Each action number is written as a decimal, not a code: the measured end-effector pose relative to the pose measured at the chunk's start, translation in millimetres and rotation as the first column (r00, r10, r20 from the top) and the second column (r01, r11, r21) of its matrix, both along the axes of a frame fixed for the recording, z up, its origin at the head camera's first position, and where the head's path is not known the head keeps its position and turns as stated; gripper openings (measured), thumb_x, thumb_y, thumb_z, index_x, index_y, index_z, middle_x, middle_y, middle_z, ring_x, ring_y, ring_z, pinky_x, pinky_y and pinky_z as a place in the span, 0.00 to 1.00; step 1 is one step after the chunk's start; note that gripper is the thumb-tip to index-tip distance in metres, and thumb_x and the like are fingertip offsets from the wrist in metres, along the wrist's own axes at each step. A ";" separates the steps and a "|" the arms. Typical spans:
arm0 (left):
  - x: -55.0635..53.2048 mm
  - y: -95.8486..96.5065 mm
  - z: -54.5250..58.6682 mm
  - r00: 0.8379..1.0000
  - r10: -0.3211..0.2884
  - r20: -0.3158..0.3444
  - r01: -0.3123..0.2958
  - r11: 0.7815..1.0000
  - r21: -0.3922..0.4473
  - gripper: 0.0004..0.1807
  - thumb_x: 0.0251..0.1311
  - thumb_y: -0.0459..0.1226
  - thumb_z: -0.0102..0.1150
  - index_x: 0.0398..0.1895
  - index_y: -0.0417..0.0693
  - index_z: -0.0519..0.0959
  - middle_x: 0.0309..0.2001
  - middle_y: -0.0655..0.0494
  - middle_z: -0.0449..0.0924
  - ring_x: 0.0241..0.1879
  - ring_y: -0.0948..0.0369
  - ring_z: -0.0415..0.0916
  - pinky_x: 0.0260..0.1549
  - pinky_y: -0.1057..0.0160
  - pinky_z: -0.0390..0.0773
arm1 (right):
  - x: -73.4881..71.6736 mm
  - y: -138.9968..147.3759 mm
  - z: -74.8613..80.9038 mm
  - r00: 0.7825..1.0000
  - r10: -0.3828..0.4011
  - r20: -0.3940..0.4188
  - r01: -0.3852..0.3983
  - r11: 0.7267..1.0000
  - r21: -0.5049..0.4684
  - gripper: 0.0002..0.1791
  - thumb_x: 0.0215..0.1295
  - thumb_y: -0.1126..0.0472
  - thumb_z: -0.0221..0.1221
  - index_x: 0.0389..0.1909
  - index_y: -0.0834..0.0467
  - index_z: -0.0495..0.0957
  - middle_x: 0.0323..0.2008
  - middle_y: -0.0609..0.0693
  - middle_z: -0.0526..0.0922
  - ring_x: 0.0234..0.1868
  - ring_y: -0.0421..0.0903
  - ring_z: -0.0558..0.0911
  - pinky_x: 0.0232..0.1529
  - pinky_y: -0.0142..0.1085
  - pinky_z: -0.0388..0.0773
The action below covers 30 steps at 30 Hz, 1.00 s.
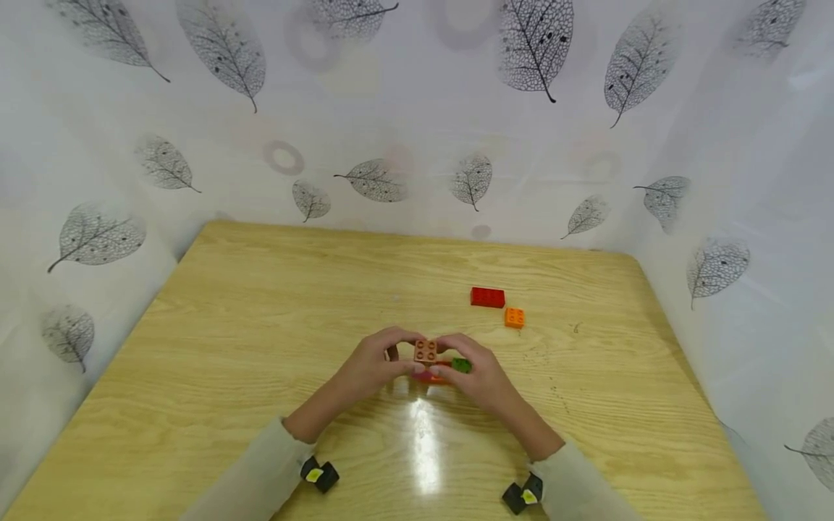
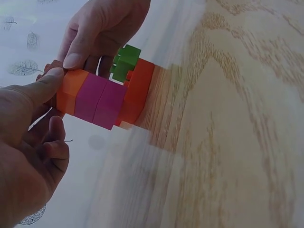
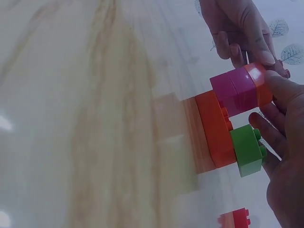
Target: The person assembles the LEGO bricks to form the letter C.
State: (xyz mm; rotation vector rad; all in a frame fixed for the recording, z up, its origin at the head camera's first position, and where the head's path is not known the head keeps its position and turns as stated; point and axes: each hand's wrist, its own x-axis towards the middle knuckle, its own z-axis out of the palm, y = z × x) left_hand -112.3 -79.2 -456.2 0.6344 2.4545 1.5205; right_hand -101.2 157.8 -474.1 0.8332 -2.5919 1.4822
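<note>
The brick tower [image 2: 97, 100] stands near the middle of the table [image 1: 260, 289], between the person's two hands. At its foot a long red-orange brick [image 2: 138, 90] rests on the wood, and its reflection shows in the glossy surface. Two purple bricks [image 2: 108, 102] are stacked on one end of this base, an orange layer [image 2: 71, 84] sits above them, and a brown brick [image 1: 426, 351] with four studs tops the pile. A green brick [image 2: 127, 61] is fixed on the base's other end, on the right-hand side, with a gap between it and the purple pair. The left hand [image 1: 373, 362] pinches the top of the tower from the left, its thumb on the near side. The right hand [image 1: 481, 369] pinches the same top part from the right, thumb also on the near side, so the two thumb tips come close together. The fingers partly cover the brown brick's sides, and how firmly they press cannot be told. Beyond the right hand lie a red brick [image 1: 487, 297] and a small orange brick [image 1: 514, 318], near each other. Behind the table hangs a pale cloth [image 1: 404, 130] printed with dark leaves.
</note>
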 end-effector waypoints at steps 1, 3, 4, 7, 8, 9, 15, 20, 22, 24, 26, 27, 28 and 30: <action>0.0 0.0 -0.3 1.000 0.004 0.002 -0.004 1.000 -0.002 0.21 0.59 0.47 0.70 0.57 0.59 0.82 0.46 0.64 0.81 0.30 0.62 0.72 0.24 0.66 0.74 | 0.0 0.0 0.0 1.000 -0.001 -0.003 0.001 1.000 0.004 0.21 0.62 0.58 0.69 0.56 0.52 0.79 0.52 0.45 0.84 0.56 0.46 0.82 0.56 0.50 0.79; -0.5 0.1 -1.0 1.000 0.006 0.004 -0.006 1.000 0.001 0.21 0.59 0.47 0.71 0.56 0.59 0.82 0.46 0.65 0.82 0.30 0.62 0.72 0.24 0.66 0.74 | -0.1 0.2 0.5 1.000 -0.005 -0.004 0.005 1.000 0.009 0.21 0.62 0.58 0.70 0.55 0.52 0.80 0.52 0.45 0.84 0.56 0.46 0.82 0.56 0.50 0.79; -0.7 0.0 -1.2 1.000 0.005 0.005 -0.005 1.000 0.006 0.21 0.59 0.47 0.71 0.56 0.59 0.82 0.46 0.65 0.82 0.30 0.62 0.72 0.24 0.66 0.74 | -0.3 0.3 0.9 1.000 -0.003 -0.005 0.004 1.000 0.011 0.20 0.62 0.58 0.70 0.55 0.52 0.80 0.52 0.45 0.84 0.56 0.46 0.82 0.55 0.50 0.79; -1.3 -0.2 -2.6 1.000 -0.005 0.001 0.005 1.000 0.014 0.21 0.59 0.47 0.70 0.56 0.59 0.82 0.46 0.65 0.82 0.30 0.62 0.73 0.24 0.66 0.74 | -1.4 0.9 2.5 1.000 -0.002 -0.002 0.002 1.000 0.019 0.20 0.62 0.57 0.69 0.55 0.51 0.81 0.53 0.45 0.84 0.57 0.46 0.81 0.55 0.50 0.80; -1.5 -0.4 -3.2 1.000 -0.009 0.000 0.009 1.000 0.017 0.20 0.60 0.47 0.70 0.56 0.59 0.82 0.47 0.65 0.82 0.31 0.62 0.73 0.24 0.66 0.74 | -1.6 1.1 2.8 1.000 0.001 -0.006 -0.001 1.000 0.023 0.20 0.62 0.57 0.69 0.55 0.52 0.81 0.53 0.46 0.84 0.57 0.47 0.82 0.55 0.50 0.80; -1.6 -0.5 -3.5 1.000 -0.013 -0.004 0.013 1.000 0.018 0.20 0.60 0.48 0.70 0.56 0.59 0.82 0.47 0.65 0.82 0.31 0.62 0.73 0.25 0.66 0.75 | -1.9 1.3 2.9 1.000 0.006 -0.011 -0.006 1.000 0.025 0.20 0.63 0.58 0.69 0.55 0.52 0.81 0.54 0.46 0.84 0.57 0.47 0.82 0.55 0.50 0.80; -0.2 -1.1 -4.2 1.000 -0.017 0.003 0.016 1.000 0.025 0.20 0.60 0.46 0.70 0.56 0.56 0.82 0.52 0.60 0.82 0.33 0.62 0.74 0.25 0.65 0.75 | -2.1 2.0 1.5 1.000 0.019 -0.014 -0.018 1.000 0.022 0.20 0.62 0.59 0.69 0.56 0.54 0.82 0.54 0.49 0.84 0.57 0.49 0.82 0.55 0.49 0.80; 1.1 0.2 -4.8 1.000 -0.003 0.031 0.002 1.000 0.016 0.21 0.61 0.46 0.69 0.57 0.56 0.82 0.53 0.61 0.82 0.33 0.61 0.74 0.23 0.65 0.75 | -1.7 3.5 0.3 1.000 0.009 0.030 -0.010 1.000 0.025 0.20 0.63 0.56 0.69 0.57 0.53 0.82 0.54 0.47 0.84 0.56 0.47 0.82 0.55 0.49 0.80; 1.1 1.1 -4.6 0.999 0.003 0.036 -0.004 1.000 0.007 0.21 0.61 0.46 0.70 0.57 0.55 0.82 0.53 0.60 0.82 0.33 0.61 0.74 0.23 0.65 0.75 | -2.1 3.9 0.2 0.999 0.007 0.050 -0.008 1.000 0.025 0.20 0.64 0.55 0.68 0.56 0.51 0.82 0.54 0.45 0.84 0.56 0.45 0.82 0.55 0.49 0.80; 1.3 1.7 -3.8 0.999 0.007 0.040 -0.007 1.000 0.000 0.22 0.61 0.46 0.70 0.58 0.55 0.82 0.53 0.60 0.82 0.32 0.61 0.73 0.23 0.66 0.74 | -2.4 4.2 0.3 0.997 0.002 0.072 -0.005 1.000 0.029 0.19 0.64 0.54 0.68 0.56 0.49 0.81 0.54 0.43 0.83 0.57 0.44 0.81 0.56 0.49 0.80; 1.5 2.2 -3.2 0.999 0.012 0.043 -0.012 1.000 -0.001 0.22 0.60 0.46 0.70 0.58 0.54 0.81 0.52 0.58 0.82 0.32 0.61 0.73 0.23 0.66 0.73 | -2.5 4.2 0.9 0.996 -0.002 0.089 -0.001 0.999 0.038 0.19 0.65 0.52 0.67 0.56 0.49 0.81 0.54 0.42 0.83 0.57 0.44 0.81 0.56 0.49 0.79; 1.8 2.1 -2.7 0.999 0.018 0.046 -0.018 1.000 -0.004 0.23 0.60 0.47 0.70 0.58 0.54 0.81 0.52 0.58 0.82 0.32 0.61 0.73 0.23 0.66 0.73 | -2.5 4.1 1.0 0.995 -0.009 0.097 0.004 0.999 0.046 0.20 0.65 0.51 0.67 0.56 0.48 0.81 0.55 0.42 0.83 0.57 0.44 0.80 0.57 0.49 0.79; 1.8 2.1 -3.0 0.999 0.021 0.049 -0.020 1.000 -0.005 0.23 0.59 0.47 0.70 0.58 0.54 0.81 0.52 0.58 0.82 0.32 0.61 0.72 0.23 0.66 0.73 | -2.5 4.0 1.2 0.995 -0.012 0.102 0.007 0.999 0.049 0.20 0.65 0.51 0.67 0.56 0.48 0.81 0.55 0.42 0.82 0.58 0.44 0.80 0.57 0.50 0.79; 1.5 2.0 -4.7 0.998 0.025 0.058 -0.025 1.000 0.002 0.25 0.59 0.48 0.70 0.60 0.56 0.80 0.53 0.59 0.82 0.32 0.61 0.72 0.23 0.66 0.73 | -2.5 3.6 2.0 0.993 -0.023 0.114 0.016 0.998 0.058 0.20 0.65 0.50 0.67 0.56 0.48 0.81 0.55 0.42 0.82 0.59 0.45 0.80 0.58 0.50 0.78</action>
